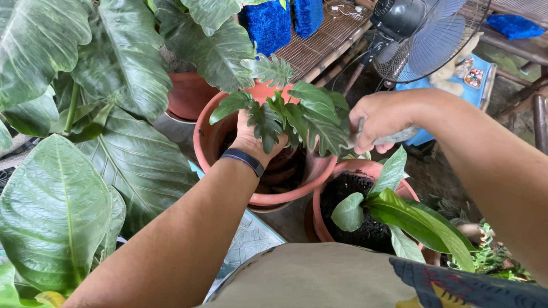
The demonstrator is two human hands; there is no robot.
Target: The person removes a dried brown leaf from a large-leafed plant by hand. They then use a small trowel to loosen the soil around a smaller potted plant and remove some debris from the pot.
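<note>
Terracotta-coloured plastic forms the big tilted pot (228, 134) at centre, wedged between broad green leaves (57, 211) on the left and a smaller soil-filled pot (342, 171) just beside it on the right. Inside the big pot stands a small lobed-leaf plant (297, 117). The left hand (254, 137), a dark band at its wrist, reaches into the pot and grasps the plant's base. The right hand (379, 120) is clenched around a grey tool handle (397, 137) just beside the foliage.
</note>
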